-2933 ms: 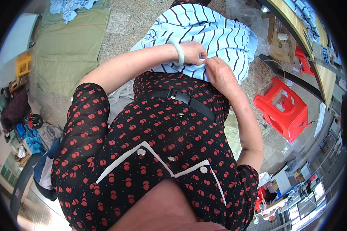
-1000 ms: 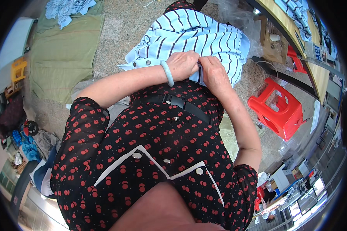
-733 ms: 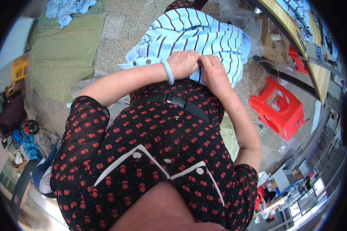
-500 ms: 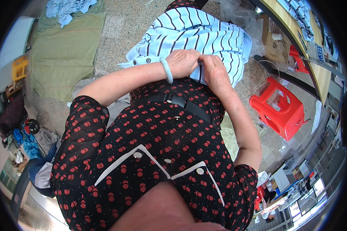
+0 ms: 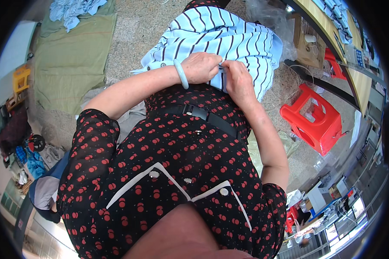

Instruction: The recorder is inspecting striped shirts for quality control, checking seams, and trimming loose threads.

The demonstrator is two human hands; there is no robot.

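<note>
A light-blue garment with dark stripes (image 5: 242, 45) lies bunched across my lap and knees. Its edge with dark buttons (image 5: 163, 65) shows beside my left wrist, which wears a pale bangle (image 5: 181, 74). My left hand (image 5: 201, 67) is closed at the garment's near edge, fingers curled together. Close against it, my right hand (image 5: 239, 82) pinches the same edge between thumb and fingers. Both hands meet at one spot on the striped cloth; the fingertips hide exactly what part is between them.
A red plastic stool (image 5: 313, 118) lies on the floor to my right. Beyond it stands a wooden-topped table (image 5: 333, 34) with striped garments on it and a cardboard box (image 5: 309, 43) below. A green cloth (image 5: 73, 64) with blue garments (image 5: 75, 11) covers floor at the left.
My left hand has shifted slightly left and up, and its fingertips have parted a little from my right hand's. The garment stays on my lap.
</note>
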